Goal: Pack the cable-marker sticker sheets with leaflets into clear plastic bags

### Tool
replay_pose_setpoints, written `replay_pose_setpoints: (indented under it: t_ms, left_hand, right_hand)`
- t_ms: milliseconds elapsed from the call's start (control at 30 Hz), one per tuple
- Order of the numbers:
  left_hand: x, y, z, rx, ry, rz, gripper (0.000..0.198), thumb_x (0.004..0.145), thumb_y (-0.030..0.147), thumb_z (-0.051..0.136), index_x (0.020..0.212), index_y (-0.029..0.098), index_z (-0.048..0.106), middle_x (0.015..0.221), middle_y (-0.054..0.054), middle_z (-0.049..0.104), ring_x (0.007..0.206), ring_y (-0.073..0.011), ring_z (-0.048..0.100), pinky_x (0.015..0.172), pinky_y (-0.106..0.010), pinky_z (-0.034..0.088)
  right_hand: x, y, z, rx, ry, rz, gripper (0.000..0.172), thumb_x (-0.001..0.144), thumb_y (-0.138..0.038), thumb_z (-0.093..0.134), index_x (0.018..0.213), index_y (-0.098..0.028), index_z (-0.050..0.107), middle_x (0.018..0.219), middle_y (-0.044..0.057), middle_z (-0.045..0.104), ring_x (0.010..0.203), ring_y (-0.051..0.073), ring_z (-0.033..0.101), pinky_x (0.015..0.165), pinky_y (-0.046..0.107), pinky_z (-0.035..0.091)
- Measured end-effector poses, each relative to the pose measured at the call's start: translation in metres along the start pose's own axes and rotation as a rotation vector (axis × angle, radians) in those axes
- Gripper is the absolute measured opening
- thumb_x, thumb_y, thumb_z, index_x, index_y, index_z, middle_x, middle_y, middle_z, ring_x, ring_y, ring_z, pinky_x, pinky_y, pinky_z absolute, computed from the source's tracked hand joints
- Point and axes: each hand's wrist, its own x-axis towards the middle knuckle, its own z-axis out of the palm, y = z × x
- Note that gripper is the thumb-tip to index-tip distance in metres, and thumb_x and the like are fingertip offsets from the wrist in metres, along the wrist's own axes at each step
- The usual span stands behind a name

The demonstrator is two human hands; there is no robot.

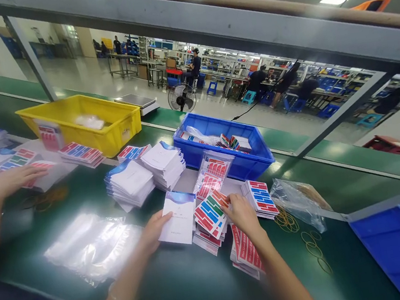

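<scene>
One probable booklet (178,219) in left hand (153,233)

booklet (179,225): white, blue wavy top | card (210,213): red, blue, green stripes | table (179,292): green | bin (123,133): yellow

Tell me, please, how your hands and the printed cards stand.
Left hand holding blue-topped white leaflet. Right hand touching corner of multicoloured printed card. Red printed sheets partly hidden by right forearm.
</scene>
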Motion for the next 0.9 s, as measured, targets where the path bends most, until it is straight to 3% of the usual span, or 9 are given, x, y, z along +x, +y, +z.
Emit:
replay_pose_setpoints:
  t_ms: [300,467,567,667,767,833,900]
  left_hand:
    - [-0.002,-0.001,0.000,0.071,0.006,-0.042,0.048,0.074,0.038,0.068,0.111,0.010,0.056,0.094,-0.014,0.071,0.080,-0.0258,0.068,0.067,-0.033,0.054]
    - [-0.002,0.001,0.001,0.055,0.037,-0.032,0.041,0.075,0.037,0.067,0.105,0.010,0.059,0.094,-0.014,0.071,0.080,-0.0255,0.068,0.069,-0.033,0.054]
    - [-0.002,-0.001,0.005,0.014,-0.005,-0.032,0.039,0.077,0.038,0.065,0.104,0.010,0.060,0.093,-0.014,0.071,0.080,-0.0252,0.068,0.070,-0.034,0.055]
    - [-0.002,-0.008,0.010,-0.070,-0.077,-0.050,0.043,0.080,0.044,0.061,0.106,0.010,0.059,0.095,-0.015,0.070,0.081,-0.0257,0.068,0.074,-0.036,0.055]
    - [-0.005,-0.015,0.015,-0.151,-0.126,-0.067,0.048,0.080,0.049,0.059,0.108,0.010,0.058,0.098,-0.016,0.070,0.084,-0.0262,0.068,0.077,-0.037,0.054]
    - [-0.006,-0.017,0.016,-0.138,-0.178,-0.058,0.044,0.077,0.039,0.066,0.109,0.010,0.057,0.100,-0.015,0.069,0.086,-0.0260,0.068,0.078,-0.036,0.054]
    - [-0.007,-0.017,0.016,-0.105,-0.223,-0.050,0.040,0.074,0.027,0.071,0.108,0.011,0.056,0.102,-0.015,0.069,0.087,-0.0258,0.068,0.079,-0.037,0.054]
  right_hand:
    - [0.003,-0.012,-0.009,0.164,0.048,0.010,0.011,0.079,-0.024,0.060,0.083,-0.018,0.052,0.089,0.009,0.059,0.086,0.027,0.053,0.073,0.035,0.039]
    - [-0.002,-0.012,-0.048,0.439,-0.024,-0.108,0.018,0.089,-0.033,0.045,0.078,-0.020,0.049,0.074,0.001,0.060,0.071,0.017,0.058,0.064,0.027,0.043]
    - [-0.007,-0.024,-0.068,0.641,-0.130,-0.228,0.022,0.091,-0.040,0.043,0.082,-0.020,0.049,0.076,-0.001,0.062,0.069,0.014,0.060,0.060,0.023,0.045]
    - [-0.014,-0.053,-0.060,0.728,-0.138,-0.322,0.020,0.088,-0.039,0.049,0.079,-0.021,0.053,0.075,-0.001,0.063,0.068,0.014,0.059,0.061,0.024,0.045]
    - [-0.017,-0.081,-0.040,0.643,0.001,-0.309,0.015,0.085,-0.034,0.053,0.080,-0.021,0.056,0.080,0.002,0.063,0.075,0.018,0.057,0.070,0.030,0.043]
    - [-0.010,-0.084,-0.032,0.630,0.056,-0.267,0.014,0.084,-0.035,0.054,0.084,-0.021,0.057,0.084,0.003,0.064,0.080,0.020,0.056,0.075,0.033,0.041]
    - [0.007,-0.068,-0.032,0.634,0.110,-0.190,0.018,0.084,-0.038,0.053,0.087,-0.021,0.058,0.089,0.005,0.064,0.084,0.021,0.056,0.078,0.034,0.041]
